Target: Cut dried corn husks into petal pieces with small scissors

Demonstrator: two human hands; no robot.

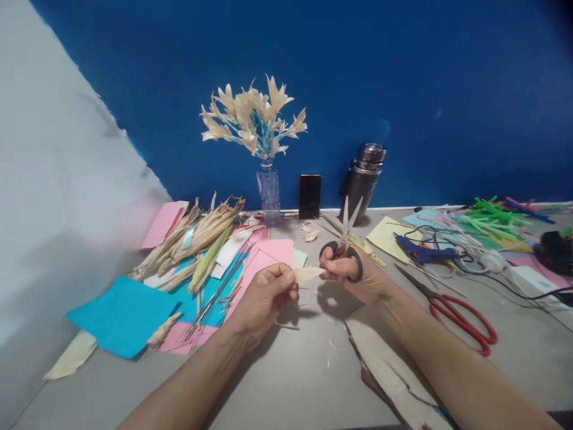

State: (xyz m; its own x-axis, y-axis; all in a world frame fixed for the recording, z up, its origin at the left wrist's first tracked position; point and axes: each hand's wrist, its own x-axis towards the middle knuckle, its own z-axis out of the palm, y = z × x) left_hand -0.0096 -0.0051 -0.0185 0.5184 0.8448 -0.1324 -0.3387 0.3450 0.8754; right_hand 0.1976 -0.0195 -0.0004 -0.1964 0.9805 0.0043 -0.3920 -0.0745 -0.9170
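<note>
My left hand (267, 294) pinches one end of a pale, pointed piece of corn husk (308, 274) between thumb and fingers. Black-handled scissors (345, 234) hang on the fingers of my right hand (364, 279), their blades parted and pointing away from me. The fingertips of that same hand reach the husk's tapered tip. Beyond the hands, a few small husk scraps (310, 233) lie on the table. A bouquet of husk flowers (255, 113) on blue stems stands in a clear plastic bottle (268, 194) near the wall.
Dried corn husks (201, 233), coloured paper (125, 313) and thin wires crowd the left. A phone (310, 196) and a dark flask (363, 182) stand at the back. Red-handled scissors (463, 319), a blue glue gun (423, 249) with cord and green pipe cleaners (492, 216) lie right.
</note>
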